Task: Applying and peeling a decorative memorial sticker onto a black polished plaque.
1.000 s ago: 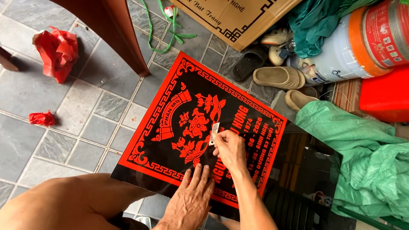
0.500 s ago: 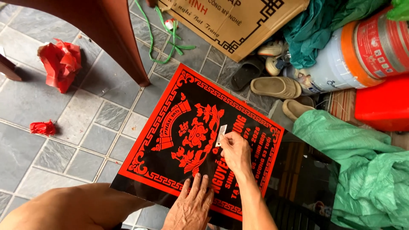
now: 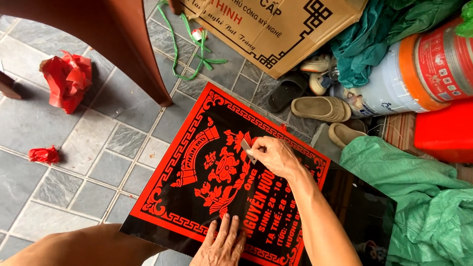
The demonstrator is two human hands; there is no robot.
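Since a second ago the small blade [image 3: 246, 147] has been shifted only slightly along the red flower cut-out, near the middle of the black slab with red stencil film [image 3: 197, 162], which is propped at a tilt over the tiled floor [image 3: 74, 162]. From the left, the slab's lower edge is pressed flat under the open left hand [image 3: 221, 245], while the blade is pinched in the closed right hand [image 3: 276, 156]. Trimming or lifting of film looks to be underway; a light, steady stroke seems called for next.
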